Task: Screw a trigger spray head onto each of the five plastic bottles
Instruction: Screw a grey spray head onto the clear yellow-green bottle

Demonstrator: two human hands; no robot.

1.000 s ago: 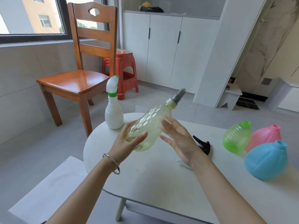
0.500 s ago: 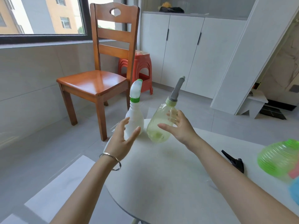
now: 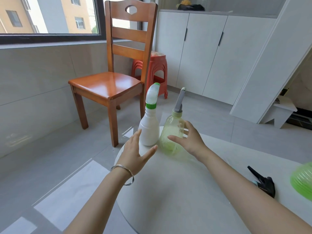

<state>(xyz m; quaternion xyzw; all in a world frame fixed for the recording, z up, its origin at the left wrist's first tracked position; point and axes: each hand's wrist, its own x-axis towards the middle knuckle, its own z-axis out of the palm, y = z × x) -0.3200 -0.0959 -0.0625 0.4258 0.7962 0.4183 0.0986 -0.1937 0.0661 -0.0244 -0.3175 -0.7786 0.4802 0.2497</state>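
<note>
Two bottles stand upright side by side at the far left edge of the round white table [image 3: 177, 200]. The white bottle [image 3: 149, 130] carries a white spray head with a green collar [image 3: 152, 96]. The clear yellowish bottle [image 3: 170, 134] carries a grey spray head [image 3: 179, 100]. My left hand [image 3: 135, 156] hovers just in front of the white bottle with fingers spread, holding nothing. My right hand [image 3: 190, 139] is spread beside the clear bottle, thumb in front and fingers behind it, not gripping. A loose black trigger head [image 3: 265, 182] lies on the table at right, beside a green bottle [image 3: 303, 179] cut off by the frame.
A wooden chair [image 3: 108, 85] stands on the floor just beyond the table's left edge, with a stack of red stools [image 3: 152, 70] behind it. White cabinets [image 3: 202, 53] line the back wall. The two bottles stand close to the table's rim.
The clear bottle went from tilted in both hands to standing upright next to the white bottle. Both hands have let go of it and opened. The view shifted left.
</note>
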